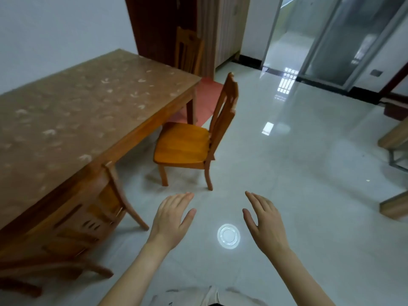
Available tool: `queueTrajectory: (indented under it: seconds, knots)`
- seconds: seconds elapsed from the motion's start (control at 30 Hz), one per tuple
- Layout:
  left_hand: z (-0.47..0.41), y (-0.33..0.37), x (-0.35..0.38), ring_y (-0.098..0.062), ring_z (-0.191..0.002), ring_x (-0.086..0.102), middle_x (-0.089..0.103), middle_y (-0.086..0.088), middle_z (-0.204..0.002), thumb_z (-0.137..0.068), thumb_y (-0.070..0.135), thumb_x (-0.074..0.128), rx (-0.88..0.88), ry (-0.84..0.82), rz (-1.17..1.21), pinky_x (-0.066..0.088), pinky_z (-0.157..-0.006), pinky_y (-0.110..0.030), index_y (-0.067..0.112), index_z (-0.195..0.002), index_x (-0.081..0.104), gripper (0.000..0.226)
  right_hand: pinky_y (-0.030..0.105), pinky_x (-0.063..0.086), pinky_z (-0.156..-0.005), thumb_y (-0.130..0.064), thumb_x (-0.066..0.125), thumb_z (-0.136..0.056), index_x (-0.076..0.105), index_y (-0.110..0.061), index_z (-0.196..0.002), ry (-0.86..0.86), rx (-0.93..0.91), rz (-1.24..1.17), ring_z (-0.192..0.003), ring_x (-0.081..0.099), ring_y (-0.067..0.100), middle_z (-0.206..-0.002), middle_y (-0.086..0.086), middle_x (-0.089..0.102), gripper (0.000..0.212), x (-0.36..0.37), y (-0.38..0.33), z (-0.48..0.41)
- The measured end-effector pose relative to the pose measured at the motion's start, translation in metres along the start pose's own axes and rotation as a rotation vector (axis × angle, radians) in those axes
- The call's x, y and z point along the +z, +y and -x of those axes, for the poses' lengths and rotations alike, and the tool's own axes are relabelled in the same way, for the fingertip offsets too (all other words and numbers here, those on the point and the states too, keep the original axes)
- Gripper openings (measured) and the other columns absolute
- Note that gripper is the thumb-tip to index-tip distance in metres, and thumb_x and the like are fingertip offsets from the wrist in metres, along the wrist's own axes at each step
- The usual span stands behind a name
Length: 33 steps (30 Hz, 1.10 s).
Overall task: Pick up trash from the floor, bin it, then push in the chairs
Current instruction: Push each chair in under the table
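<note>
Chairs: two matter here. One chair [189,138] stands pulled out from the bench [88,111], seat fully clear of the edge, back toward the open floor [298,173]. A second chair [88,226], nearer on the left, sits tucked partly under the bench edge, blurred. A third chair [187,49] stands at the far end by the wall.

Left hand [170,219] and right hand [265,221] are both raised, palms down, fingers spread loosely and holding nothing. They hover side by side, apart, aimed toward the pulled-out chair. Likely readying to reach its back and push it in; both hands suit an even shove.

No trash visible on the floor. The bright ring [229,235] between the hands looks like a ceiling-light reflection in the glossy tile, not litter. Bin not in view. Judged stage: chair-pushing.
</note>
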<state>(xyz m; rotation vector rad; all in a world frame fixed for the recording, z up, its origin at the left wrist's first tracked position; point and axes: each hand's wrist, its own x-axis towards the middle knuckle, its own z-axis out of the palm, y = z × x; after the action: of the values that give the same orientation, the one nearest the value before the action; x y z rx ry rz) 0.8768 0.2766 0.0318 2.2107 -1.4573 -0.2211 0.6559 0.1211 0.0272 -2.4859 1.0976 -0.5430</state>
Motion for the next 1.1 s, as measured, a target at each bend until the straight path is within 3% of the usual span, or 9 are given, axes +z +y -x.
queueTrajectory:
  seconds: [0.17, 0.37, 0.53, 0.73, 0.87, 0.93, 1.1]
  knots:
    - [-0.078, 0.071, 0.04, -0.016, -0.128, 0.048, 0.056, 0.004, -0.136, -0.098, 0.058, 0.017, 0.063, -0.04, 0.0, 0.027, -0.106, -0.031, 0.021, -0.136, 0.052, 0.064, 0.044, 0.047, -0.096, -0.044, 0.039, -0.095, 0.053, -0.018, -0.138, 0.02, 0.035, 0.034, -0.122, 0.053, 0.026, -0.13, 0.001, 0.062, 0.052, -0.045, 0.078, -0.044]
    - [-0.158, 0.103, 0.066, -0.014, -0.128, 0.047, 0.057, 0.004, -0.135, -0.099, 0.053, 0.023, 0.121, -0.056, -0.025, 0.023, -0.108, -0.027, 0.02, -0.134, 0.053, 0.057, 0.044, 0.047, -0.096, -0.044, 0.039, -0.095, 0.054, -0.015, -0.137, 0.008, 0.03, 0.043, -0.122, 0.053, 0.028, -0.129, 0.003, 0.062, 0.053, -0.051, 0.132, -0.105]
    - [-0.233, 0.091, 0.103, -0.013, -0.133, 0.042, 0.052, 0.007, -0.14, -0.098, 0.058, 0.018, 0.09, -0.13, -0.021, 0.027, -0.113, -0.035, 0.023, -0.138, 0.05, 0.061, 0.045, 0.046, -0.097, -0.044, 0.038, -0.095, 0.058, -0.015, -0.132, -0.031, 0.054, 0.033, -0.124, 0.052, 0.029, -0.13, 0.003, 0.062, 0.051, -0.031, 0.17, -0.179]
    - [-0.382, 0.063, 0.105, -0.01, -0.135, 0.038, 0.05, 0.008, -0.141, -0.097, 0.057, 0.019, 0.087, -0.098, -0.065, 0.012, -0.114, -0.026, 0.024, -0.139, 0.048, 0.061, 0.048, 0.045, -0.098, -0.044, 0.039, -0.095, 0.06, -0.016, -0.13, -0.049, 0.027, 0.038, -0.125, 0.051, 0.03, -0.132, 0.004, 0.061, 0.049, -0.011, 0.203, -0.325]
    - [-0.473, 0.044, 0.079, -0.012, -0.135, 0.039, 0.051, 0.008, -0.141, -0.097, 0.055, 0.025, 0.057, -0.012, -0.089, 0.023, -0.116, -0.035, 0.024, -0.138, 0.05, 0.057, 0.046, 0.045, -0.1, -0.045, 0.04, -0.095, 0.058, -0.018, -0.132, -0.042, -0.046, 0.016, -0.127, 0.05, 0.027, -0.133, 0.002, 0.059, 0.049, -0.013, 0.197, -0.424]
    - [-0.505, 0.036, 0.071, -0.012, -0.136, 0.039, 0.051, 0.007, -0.141, -0.097, 0.056, 0.025, 0.028, 0.013, -0.108, 0.021, -0.116, -0.035, 0.025, -0.138, 0.049, 0.057, 0.045, 0.045, -0.1, -0.044, 0.04, -0.095, 0.058, -0.018, -0.132, -0.035, -0.088, 0.001, -0.127, 0.049, 0.025, -0.133, 0.001, 0.059, 0.048, -0.013, 0.195, -0.464]
    - [-0.549, 0.025, 0.075, -0.014, -0.138, 0.037, 0.048, 0.007, -0.143, -0.092, 0.067, 0.013, -0.117, 0.031, -0.101, 0.024, -0.115, -0.039, 0.028, -0.14, 0.047, 0.071, 0.043, 0.043, -0.103, -0.041, 0.044, -0.096, 0.058, -0.018, -0.132, -0.08, -0.193, -0.018, -0.126, 0.049, 0.024, -0.133, 0.002, 0.059, 0.045, -0.001, 0.206, -0.547]
